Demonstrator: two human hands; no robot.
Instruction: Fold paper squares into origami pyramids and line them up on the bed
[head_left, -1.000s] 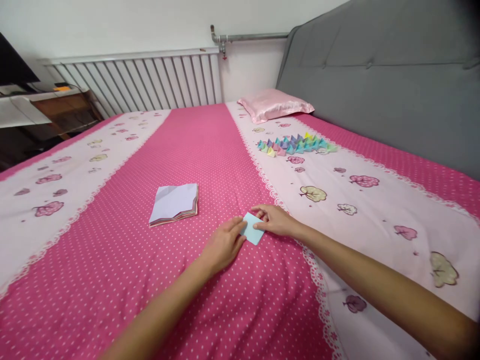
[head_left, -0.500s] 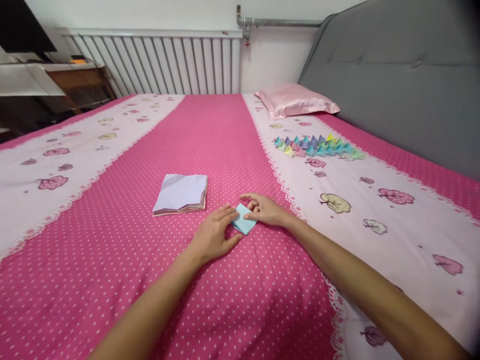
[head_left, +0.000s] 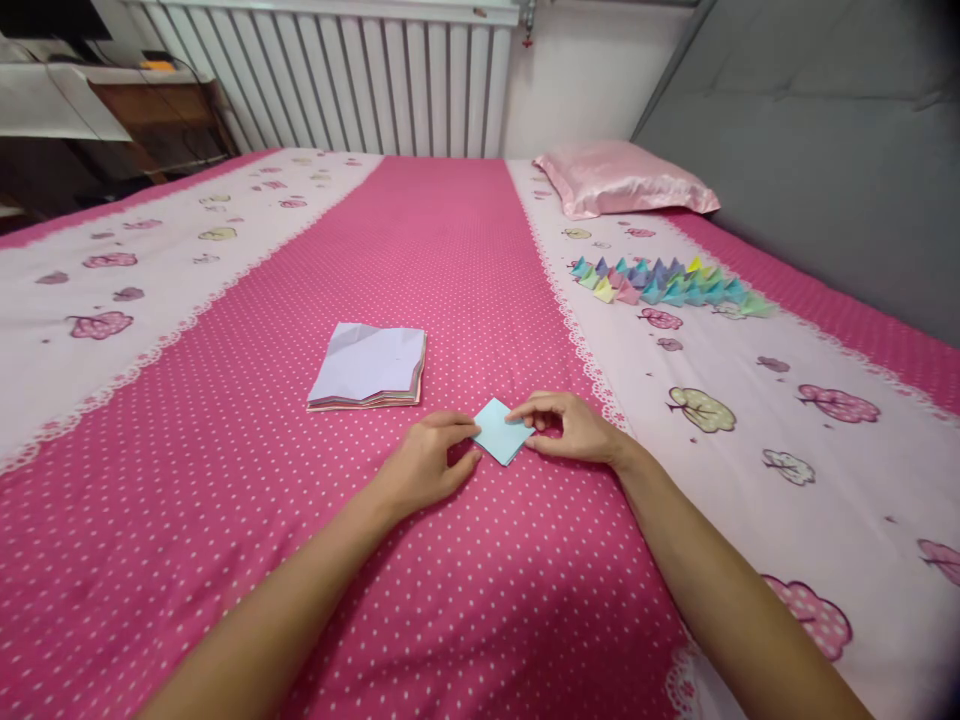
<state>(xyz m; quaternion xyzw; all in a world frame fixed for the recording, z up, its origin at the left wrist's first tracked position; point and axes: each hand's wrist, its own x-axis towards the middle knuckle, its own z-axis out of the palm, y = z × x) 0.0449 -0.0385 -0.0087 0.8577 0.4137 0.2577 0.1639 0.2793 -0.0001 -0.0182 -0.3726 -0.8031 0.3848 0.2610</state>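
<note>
A light blue piece of folded paper (head_left: 501, 434) lies on the pink dotted bedspread, turned as a diamond with one corner toward me. My left hand (head_left: 431, 458) is at its left corner, fingertips on the edge and thumb just below. From the right, my right hand (head_left: 566, 425) has its fingers on the upper right part of the paper and its thumb by the right corner. Both hands have the paper between finger and thumb at its corners. Up and to the left lies a stack of square paper sheets (head_left: 367, 362), a pale lilac one on top.
Several small folded paper pieces (head_left: 667, 282) in many colours stand in rows on the white strip at the right. Behind them is a pink pillow (head_left: 624, 178) beside a grey headboard (head_left: 810, 150). A white radiator (head_left: 337, 80) lines the far wall.
The blue paper now lies flatter and shows more of its face. My right hand has shifted to its right corner, and my left fingers have drawn back to the left corner. The view has tilted down.
</note>
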